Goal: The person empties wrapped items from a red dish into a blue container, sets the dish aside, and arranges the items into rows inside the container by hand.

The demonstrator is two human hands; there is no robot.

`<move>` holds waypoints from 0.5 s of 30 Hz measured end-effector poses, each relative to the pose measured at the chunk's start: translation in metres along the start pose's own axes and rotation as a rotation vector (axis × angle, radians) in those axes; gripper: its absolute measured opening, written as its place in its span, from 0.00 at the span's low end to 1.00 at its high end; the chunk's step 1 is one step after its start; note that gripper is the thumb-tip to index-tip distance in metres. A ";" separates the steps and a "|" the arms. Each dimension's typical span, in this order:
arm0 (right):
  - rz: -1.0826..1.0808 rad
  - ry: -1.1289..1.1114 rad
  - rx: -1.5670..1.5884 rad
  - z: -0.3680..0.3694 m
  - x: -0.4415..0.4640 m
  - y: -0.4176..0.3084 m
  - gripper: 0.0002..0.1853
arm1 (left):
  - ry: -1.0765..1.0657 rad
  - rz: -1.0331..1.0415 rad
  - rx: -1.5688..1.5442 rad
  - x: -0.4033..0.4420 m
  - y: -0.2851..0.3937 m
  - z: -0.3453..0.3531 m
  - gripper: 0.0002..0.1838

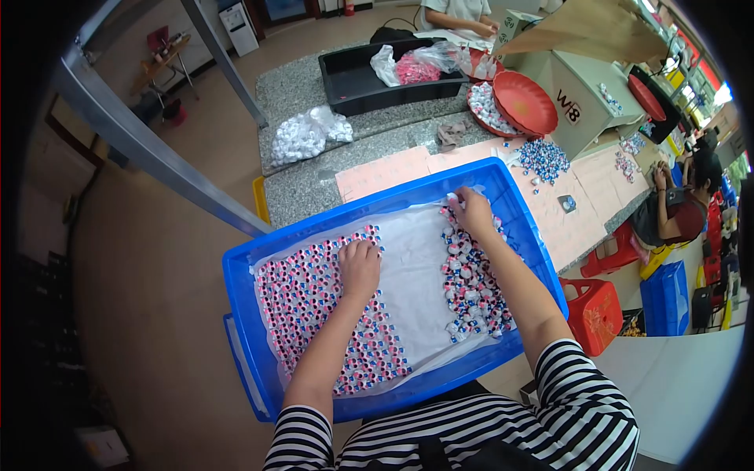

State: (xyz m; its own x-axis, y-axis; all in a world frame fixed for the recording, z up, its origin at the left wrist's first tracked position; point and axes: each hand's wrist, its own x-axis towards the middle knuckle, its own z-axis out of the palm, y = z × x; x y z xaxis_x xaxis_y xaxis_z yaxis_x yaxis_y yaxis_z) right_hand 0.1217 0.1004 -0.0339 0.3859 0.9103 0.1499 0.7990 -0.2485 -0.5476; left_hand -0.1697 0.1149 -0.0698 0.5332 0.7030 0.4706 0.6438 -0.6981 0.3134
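Across the upper middle of the frame you face a speckled granite table (298, 188), and in front of you, at the centre, sits the big blue tray (424, 193), tilted in the view and lined with white sheeting (412, 259). Past its top right corner stands a pale housing (577, 86) marked W and 8, and near the top edge lies a long black tray (393, 100) with bagged pink pieces (416, 69) inside. On the left of your tray, small pink, white, black and blue pieces (302, 306) lie side by side in close rows; a strip of bare sheeting divides them from the loose heap (475, 286) along the right wall. A red stool (591, 314) stands just right of the tray, and a red round dish (525, 100) leans over another in the upper right. A bag of white pieces (302, 137) rests on the granite, upper left of centre. Your left hand (360, 269) is palm down over the right edge of the rows, fingers partly curled; whether it has hold of a piece you cannot tell from here. Your right hand (473, 213) is at the heap's upper end, nearly closed, thumb and fingertips seeming to pinch one small whitish piece (452, 197).
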 end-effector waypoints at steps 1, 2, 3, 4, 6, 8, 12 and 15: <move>0.033 -0.004 0.099 -0.001 -0.001 -0.002 0.13 | 0.013 -0.009 -0.021 0.001 0.001 -0.002 0.13; 0.028 -0.012 0.098 0.002 -0.002 -0.004 0.13 | 0.025 -0.021 -0.041 0.001 0.001 -0.003 0.13; -0.001 -0.074 0.214 0.009 -0.007 -0.005 0.13 | 0.034 -0.035 -0.058 -0.001 0.001 -0.005 0.14; -0.026 -0.137 0.332 0.016 -0.014 -0.008 0.14 | 0.030 -0.045 -0.054 -0.003 0.000 -0.006 0.14; -0.053 -0.206 0.453 0.025 -0.029 -0.022 0.14 | 0.026 -0.059 -0.072 -0.003 -0.001 -0.005 0.14; -0.035 -0.475 0.579 0.037 -0.046 -0.048 0.15 | 0.025 -0.066 -0.079 -0.003 -0.003 -0.004 0.15; -0.031 -0.519 0.420 0.074 -0.067 -0.069 0.15 | 0.015 -0.059 -0.090 -0.004 -0.006 -0.002 0.15; -0.093 -0.524 0.411 0.088 -0.074 -0.076 0.12 | 0.039 -0.035 -0.094 -0.006 -0.010 0.000 0.14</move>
State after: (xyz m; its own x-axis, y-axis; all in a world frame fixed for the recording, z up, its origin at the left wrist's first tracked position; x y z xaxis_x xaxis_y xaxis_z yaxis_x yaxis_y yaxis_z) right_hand -0.0081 0.0812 -0.0756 -0.0344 0.9879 -0.1510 0.5372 -0.1091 -0.8364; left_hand -0.1792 0.1171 -0.0758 0.4882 0.7230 0.4888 0.6067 -0.6838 0.4054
